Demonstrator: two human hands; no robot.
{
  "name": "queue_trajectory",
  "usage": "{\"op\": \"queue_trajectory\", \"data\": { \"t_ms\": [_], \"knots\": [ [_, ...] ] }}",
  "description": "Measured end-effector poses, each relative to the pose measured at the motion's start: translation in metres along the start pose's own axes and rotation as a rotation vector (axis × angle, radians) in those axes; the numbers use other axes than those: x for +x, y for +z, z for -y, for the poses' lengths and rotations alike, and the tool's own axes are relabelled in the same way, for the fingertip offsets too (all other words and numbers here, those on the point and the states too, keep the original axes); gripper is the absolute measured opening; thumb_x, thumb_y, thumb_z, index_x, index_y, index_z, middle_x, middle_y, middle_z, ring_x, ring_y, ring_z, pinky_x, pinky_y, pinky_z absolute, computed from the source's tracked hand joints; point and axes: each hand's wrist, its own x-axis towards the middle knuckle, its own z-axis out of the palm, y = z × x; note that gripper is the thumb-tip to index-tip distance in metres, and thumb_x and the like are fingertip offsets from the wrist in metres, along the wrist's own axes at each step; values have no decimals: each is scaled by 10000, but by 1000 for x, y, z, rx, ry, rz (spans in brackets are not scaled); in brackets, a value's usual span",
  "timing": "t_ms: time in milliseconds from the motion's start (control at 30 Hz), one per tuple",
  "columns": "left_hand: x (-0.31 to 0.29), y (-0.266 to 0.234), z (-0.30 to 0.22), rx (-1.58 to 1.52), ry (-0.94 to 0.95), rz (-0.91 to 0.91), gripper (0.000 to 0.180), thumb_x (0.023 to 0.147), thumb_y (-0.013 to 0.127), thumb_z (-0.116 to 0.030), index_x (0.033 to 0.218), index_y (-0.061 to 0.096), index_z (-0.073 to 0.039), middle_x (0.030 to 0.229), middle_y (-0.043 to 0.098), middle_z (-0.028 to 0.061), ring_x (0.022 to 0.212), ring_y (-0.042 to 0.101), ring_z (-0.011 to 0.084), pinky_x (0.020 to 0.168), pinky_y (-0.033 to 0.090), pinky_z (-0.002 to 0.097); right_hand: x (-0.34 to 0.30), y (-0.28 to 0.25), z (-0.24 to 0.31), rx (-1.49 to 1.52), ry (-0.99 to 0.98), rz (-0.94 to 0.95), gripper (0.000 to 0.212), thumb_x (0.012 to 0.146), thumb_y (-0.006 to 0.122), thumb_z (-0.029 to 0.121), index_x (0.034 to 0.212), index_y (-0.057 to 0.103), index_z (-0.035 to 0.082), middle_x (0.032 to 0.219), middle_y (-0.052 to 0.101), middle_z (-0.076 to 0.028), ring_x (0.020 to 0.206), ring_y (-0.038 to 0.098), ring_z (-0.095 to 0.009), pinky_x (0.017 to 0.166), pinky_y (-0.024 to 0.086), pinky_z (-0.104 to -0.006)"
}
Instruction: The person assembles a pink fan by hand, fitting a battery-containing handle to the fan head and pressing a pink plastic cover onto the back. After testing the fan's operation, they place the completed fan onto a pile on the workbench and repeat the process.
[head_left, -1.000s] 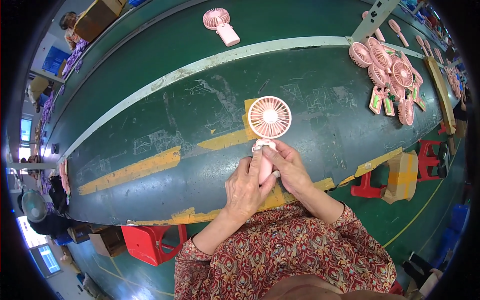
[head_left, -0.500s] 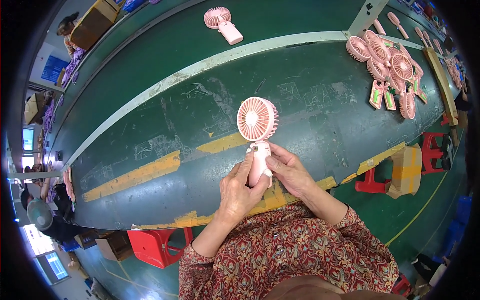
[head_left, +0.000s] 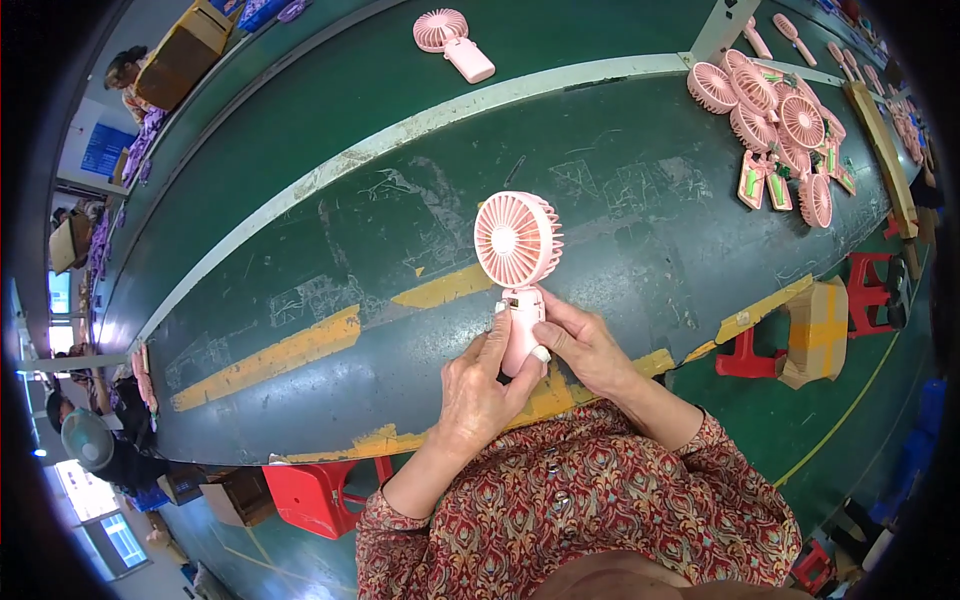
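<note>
A pink handheld fan [head_left: 517,240] is held upright over the near part of the workbench, its round ribbed head pointing away from me. My left hand [head_left: 478,385] grips the left side of its handle, the thumb reaching across near the lower end. On the right side of the same handle, my right hand [head_left: 588,348] presses with thumb and fingers. A small dark opening shows at the top of the handle, just below the head. What lies under my fingers is hidden.
At the far right of the green workbench [head_left: 300,400] lies a pile of pink fans [head_left: 800,122], some with handles opened. Another pink fan [head_left: 468,58] lies beyond the pale strip [head_left: 420,125]. Red stools [head_left: 310,498] and a cardboard box [head_left: 815,330] stand below the near edge. A person [head_left: 125,80] sits far left.
My hands hold the fan in nearly the same place. The view has shifted slightly, and the fan's head appears turned a little.
</note>
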Motion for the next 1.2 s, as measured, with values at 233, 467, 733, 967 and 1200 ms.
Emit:
{"op": "queue_trajectory", "data": {
  "t_ms": [233, 467, 733, 967, 1200],
  "knots": [
    [-1, -1, 2, 22, -5, 12, 582, 713, 726, -187, 1174, 523, 104, 875, 644, 243, 682, 664, 337, 584, 543, 375, -4, 3, 4, -194, -38, -4, 481, 973, 436, 176, 1397, 309, -10, 1293, 493, -93, 1148, 473, -137, 950, 396, -269],
    [4, -7, 12, -38, 0, 91, 567, 720, 718, -190, 1160, 527, 113, 889, 642, 264, 713, 668, 350, 616, 550, 387, -1, 5, 3, -161, 53, 21, 470, 981, 411, 177, 1402, 301, -1, 1288, 489, -92, 1163, 459, -145, 975, 374, -278],
    [8, -1, 1, 55, -52, 119, 596, 732, 706, -219, 1177, 502, 120, 863, 643, 268, 695, 673, 338, 618, 551, 383, 6, 1, -4, 166, 46, -50, 456, 984, 427, 236, 1371, 350, 8, 1194, 545, -78, 1017, 541, -113, 838, 472, -262],
    [9, -13, -4, -205, -275, 105, 624, 741, 690, -216, 1254, 467, 60, 849, 660, 229, 692, 682, 302, 638, 550, 355, 8, -5, -1, 251, 119, -69, 408, 974, 449, 281, 1275, 456, 6, 1117, 585, -70, 1005, 566, -123, 866, 480, -295],
    [25, -23, 17, 280, 169, -156, 404, 707, 689, -67, 1101, 606, -38, 1052, 600, 143, 900, 602, 317, 780, 493, 388, 8, -13, -1, 261, 147, -63, 356, 974, 451, 256, 1227, 494, 10, 1088, 608, -75, 990, 589, -140, 871, 483, -300]
  ]
}}
